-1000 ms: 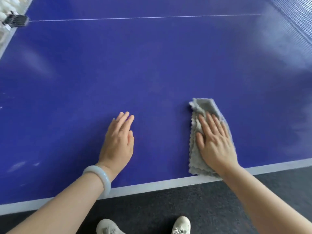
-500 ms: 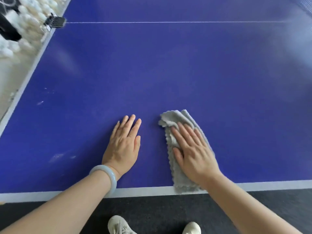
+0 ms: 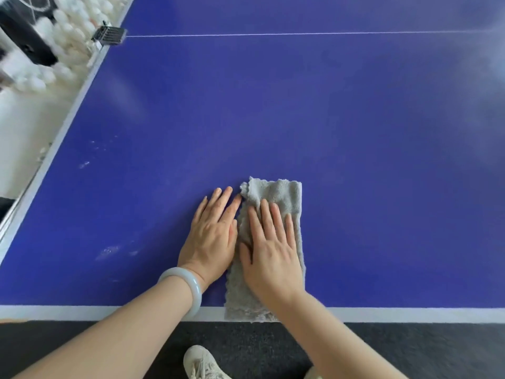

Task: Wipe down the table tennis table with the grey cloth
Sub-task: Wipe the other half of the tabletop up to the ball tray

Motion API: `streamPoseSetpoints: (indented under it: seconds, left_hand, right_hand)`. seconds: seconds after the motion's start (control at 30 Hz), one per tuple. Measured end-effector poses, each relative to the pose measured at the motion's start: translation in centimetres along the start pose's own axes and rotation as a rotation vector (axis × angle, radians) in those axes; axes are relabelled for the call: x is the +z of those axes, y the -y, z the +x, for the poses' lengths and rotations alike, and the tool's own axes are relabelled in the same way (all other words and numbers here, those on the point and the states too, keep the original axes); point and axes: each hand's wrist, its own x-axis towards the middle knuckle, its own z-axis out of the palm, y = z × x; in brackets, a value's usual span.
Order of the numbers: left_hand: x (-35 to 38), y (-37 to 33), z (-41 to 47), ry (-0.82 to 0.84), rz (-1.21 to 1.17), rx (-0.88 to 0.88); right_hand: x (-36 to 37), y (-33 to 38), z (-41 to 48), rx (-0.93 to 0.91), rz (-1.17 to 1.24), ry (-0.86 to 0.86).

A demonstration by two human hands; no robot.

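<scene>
Our flat right hand pressed the grey cloth to rub the table; our flat, empty left hand, at nine o'clock, likely steadied us.

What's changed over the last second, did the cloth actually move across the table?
Yes. The right hand, pressing flat on the grey cloth, slid it leftward along the near edge of the table until it lies right beside the left hand; the gap between them has closed. Nothing was gripped or released. The left hand stayed flat on the table in about the same spot.
</scene>
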Motion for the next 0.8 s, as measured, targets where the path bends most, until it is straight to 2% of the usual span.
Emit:
streamPoseSetpoints:
  seconds: [0.07, 0.1, 0.13, 0.17, 0.27, 0.37, 0.43, 0.47, 0.53, 0.63, 0.8]
  left_hand:
    - [0.1, 0.2, 0.0, -0.014, -0.005, 0.006]
    - [0.1, 0.2, 0.0, -0.018, -0.006, 0.009]
    - [0.0, 0.2, 0.0, -0.015, -0.008, 0.016]
    - [-0.1, 0.1, -0.1, -0.012, -0.011, 0.024]
    - [-0.3, -0.1, -0.3, -0.027, -0.034, 0.021]
    - [-0.9, -1.7, 0.1, -0.111, -0.111, -0.082]
    - [-0.5, -4.6, 0.5, -0.189, -0.099, -0.033]
    - [0.0, -6.4, 0.7, -0.179, -0.078, 0.021]
    - [1.3, -9.6, 1.0, -0.048, 0.003, 0.071]
    - [2.8, -10.3, 0.8, 0.098, 0.143, 0.015]
    - [2.1, -6.9, -4.4, 0.074, 0.122, -0.003]
  right_hand:
    - [-3.2, -2.7, 1.3, 0.051, 0.303, -0.024]
    - [-4.9, -5.0, 2.2, 0.11, 0.328, -0.144]
    - [-6.6, -7.5, 3.3, 0.189, 0.232, -0.27]
    - [-8.1, -9.8, 4.4, 0.28, 0.11, -0.326]
    - [-9.0, -14.0, 6.8, 0.474, -0.109, -0.179]
    - [-7.4, -14.8, 7.1, 0.456, -0.231, -0.149]
    - [-7.4, -14.9, 6.9, 0.44, -0.258, -0.135]
    - [-7.5, -14.9, 6.8, 0.42, -0.28, -0.121]
    - [-7.6, -15.1, 6.9, 0.367, -0.33, -0.087]
    - [-7.4, -15.0, 6.9, 0.351, -0.348, -0.075]
    - [-7.6, -14.9, 6.9, 0.337, -0.366, -0.058]
